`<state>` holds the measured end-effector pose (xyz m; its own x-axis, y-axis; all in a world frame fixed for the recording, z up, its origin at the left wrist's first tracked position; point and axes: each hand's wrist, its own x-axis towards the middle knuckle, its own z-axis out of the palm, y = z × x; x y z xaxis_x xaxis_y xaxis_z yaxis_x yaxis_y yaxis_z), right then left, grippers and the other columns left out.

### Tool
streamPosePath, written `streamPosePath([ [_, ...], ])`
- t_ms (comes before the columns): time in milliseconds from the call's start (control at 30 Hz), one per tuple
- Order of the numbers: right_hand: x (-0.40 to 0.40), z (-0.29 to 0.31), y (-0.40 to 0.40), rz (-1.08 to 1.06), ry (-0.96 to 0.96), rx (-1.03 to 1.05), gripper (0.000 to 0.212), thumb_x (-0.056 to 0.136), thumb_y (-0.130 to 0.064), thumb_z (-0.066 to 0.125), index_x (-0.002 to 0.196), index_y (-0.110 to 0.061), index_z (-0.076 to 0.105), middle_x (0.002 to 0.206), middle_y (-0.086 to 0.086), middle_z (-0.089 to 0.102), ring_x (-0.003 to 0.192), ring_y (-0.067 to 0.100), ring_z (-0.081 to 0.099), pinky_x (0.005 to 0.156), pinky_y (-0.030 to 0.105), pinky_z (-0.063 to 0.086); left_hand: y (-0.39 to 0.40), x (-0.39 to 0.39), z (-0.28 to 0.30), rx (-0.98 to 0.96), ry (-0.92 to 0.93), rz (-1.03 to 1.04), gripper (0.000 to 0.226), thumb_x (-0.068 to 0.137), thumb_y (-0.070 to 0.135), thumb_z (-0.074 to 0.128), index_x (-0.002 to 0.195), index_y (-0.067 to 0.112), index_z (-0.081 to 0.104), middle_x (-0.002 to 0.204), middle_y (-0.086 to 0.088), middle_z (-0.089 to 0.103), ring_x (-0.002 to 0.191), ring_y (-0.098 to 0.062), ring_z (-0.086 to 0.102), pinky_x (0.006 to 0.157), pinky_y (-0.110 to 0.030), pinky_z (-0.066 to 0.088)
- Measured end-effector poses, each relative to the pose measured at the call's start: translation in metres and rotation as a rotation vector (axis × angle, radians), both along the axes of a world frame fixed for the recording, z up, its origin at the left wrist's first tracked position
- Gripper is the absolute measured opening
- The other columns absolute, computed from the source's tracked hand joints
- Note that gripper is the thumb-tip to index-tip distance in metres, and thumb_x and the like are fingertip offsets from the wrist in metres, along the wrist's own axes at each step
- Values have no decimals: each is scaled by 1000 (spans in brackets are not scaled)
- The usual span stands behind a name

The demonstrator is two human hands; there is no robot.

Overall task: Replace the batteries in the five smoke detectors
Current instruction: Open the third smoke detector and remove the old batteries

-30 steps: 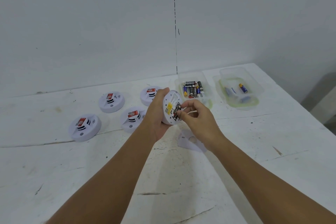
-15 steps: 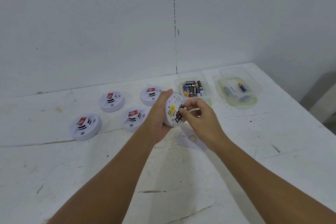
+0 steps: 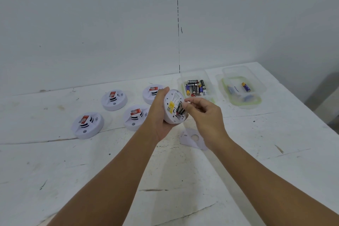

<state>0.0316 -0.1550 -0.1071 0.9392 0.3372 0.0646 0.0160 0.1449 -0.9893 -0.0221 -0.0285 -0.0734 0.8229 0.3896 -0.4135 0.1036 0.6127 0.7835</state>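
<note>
A: What does each grip have, seen from the head camera?

B: The left hand (image 3: 160, 113) wraps its grip around the rim of a white smoke detector (image 3: 173, 107), lifted above the middle of the tabletop (image 3: 55, 170) with its open back turned toward the right hand (image 3: 203, 113). That hand pinches a small battery (image 3: 188, 102) at the open compartment, where dark cells and a yellow label show.

A: And the other detectors?

B: Four more smoke detectors (image 3: 87, 124) sit face up toward the tabletop's far left, near the wall edge, each with a red sticker; the one farthest right is partly hidden behind the left hand.

A: Anything under the hands?

B: A flat white cover plate (image 3: 191, 138) lies on the tabletop just below the right wrist.

A: The far right corner?

B: A clear container (image 3: 209, 79) holds a heap of batteries; beside it, nearer the right edge, a green-rimmed clear container (image 3: 256, 100) holds a few more.
</note>
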Motion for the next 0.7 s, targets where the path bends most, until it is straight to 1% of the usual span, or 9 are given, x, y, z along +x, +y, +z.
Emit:
streamPosePath([
  [67, 5, 0, -2, -63, -17, 20, 11, 93, -17, 78, 104, -17, 78, 91, 0, 75, 79, 7, 65, 78, 19, 55, 1, 0, 1, -7, -6, 13, 40, 101, 46, 57, 92, 12, 76, 81, -12, 77, 89, -30, 66, 104, -50, 49],
  [167, 13, 2, -3, -109, -7, 80, 6, 98, -19, 73, 103, -20, 75, 98, 1, 77, 94, 17, 73, 92, 32, 59, 4, 2, 0, -19, -21, 20, 51, 102, 43, 57, 63, 21, 81, 72, -7, 76, 89, -30, 63, 107, -51, 49],
  [233, 14, 5, -3, -79, 3, 95, 3, 102, -17, 66, 103, -18, 69, 100, 7, 76, 96, 24, 73, 95, 38, 61, 4, 3, 1, -24, -12, 23, 45, 102, 42, 58, 69, 21, 80, 71, -7, 77, 90, -30, 63, 108, -52, 49],
  [300, 10, 5, -3, -6, -30, 37, 12, 108, -14, 53, 105, -19, 64, 98, 14, 71, 84, 21, 67, 93, 40, 62, 3, 4, 2, -26, 0, 27, 34, 101, 43, 59, 90, 16, 74, 74, -9, 77, 90, -31, 64, 105, -51, 50],
  [400, 0, 1, -7, 65, -211, -260, 26, 109, -14, 37, 104, -29, 58, 102, 27, 62, 62, 11, 47, 64, 31, 51, 2, 5, 2, 19, 20, 20, 32, 100, 45, 59, 97, 15, 70, 76, -9, 76, 88, -30, 64, 102, -50, 50],
  [467, -5, -2, -8, 91, -319, -366, 19, 106, -15, 42, 104, -29, 55, 79, 20, 59, 51, 7, 38, 52, 26, 37, 2, 6, 2, 49, 21, 3, 32, 99, 47, 60, 95, 16, 71, 78, -8, 75, 84, -28, 65, 97, -47, 52],
  [500, -5, -4, -7, 90, -369, -386, 14, 105, -17, 48, 104, -28, 56, 69, 8, 54, 50, 7, 40, 51, 24, 36, 3, 6, 1, 68, 25, -8, 33, 99, 48, 59, 94, 17, 72, 80, -8, 74, 84, -27, 66, 95, -46, 52],
  [567, -4, -6, -6, 46, -445, -424, 7, 101, -26, 63, 107, -29, 62, 69, -8, 51, 59, 8, 50, 55, 18, 38, 6, 7, -1, 84, 40, -25, 37, 97, 52, 59, 98, 17, 73, 85, -8, 74, 87, -26, 65, 93, -44, 51],
  [700, 1, -11, -5, 37, -469, -463, 33, 94, -38, 74, 125, -29, 71, 74, -17, 57, 72, -1, 58, 64, 9, 40, 11, 10, -3, 79, 50, -15, 44, 95, 55, 60, 108, 15, 73, 94, -11, 75, 97, -31, 66, 92, -44, 52],
])
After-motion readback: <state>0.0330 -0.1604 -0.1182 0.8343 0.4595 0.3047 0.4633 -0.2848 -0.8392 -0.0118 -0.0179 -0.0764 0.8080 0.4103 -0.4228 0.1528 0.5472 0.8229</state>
